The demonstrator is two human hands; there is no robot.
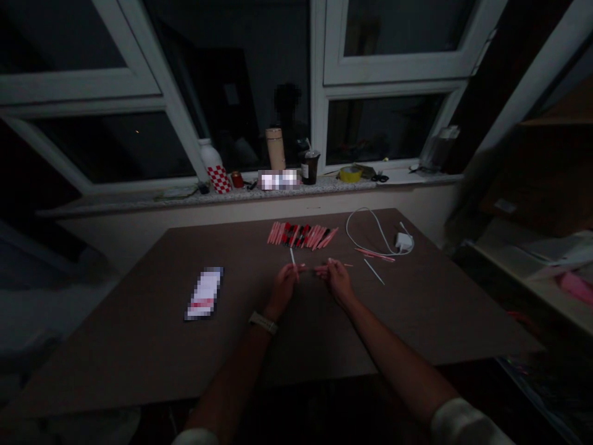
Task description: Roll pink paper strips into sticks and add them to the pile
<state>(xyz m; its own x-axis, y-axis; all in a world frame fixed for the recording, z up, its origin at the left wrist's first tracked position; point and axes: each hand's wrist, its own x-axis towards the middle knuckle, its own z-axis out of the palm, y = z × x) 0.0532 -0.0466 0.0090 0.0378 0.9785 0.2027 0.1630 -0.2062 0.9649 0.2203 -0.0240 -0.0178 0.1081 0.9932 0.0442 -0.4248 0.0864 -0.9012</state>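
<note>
The left hand (283,288) clamps its fingers on a white stick (291,256), while the right hand's (338,281) fingers pinch a thin piece (347,264), barely readable in the dimness.

You can't read any words, brands or numbers here. The flat dark rectangular packet (204,293) lying on the left of the brown table has its face pixelated, with only a red band showing through. The white-and-pink box (278,180) on the far windowsill is pixelated as well. The pale label on the dark plastic cup (310,168) beside it is too small and dim for you to make out.
</note>
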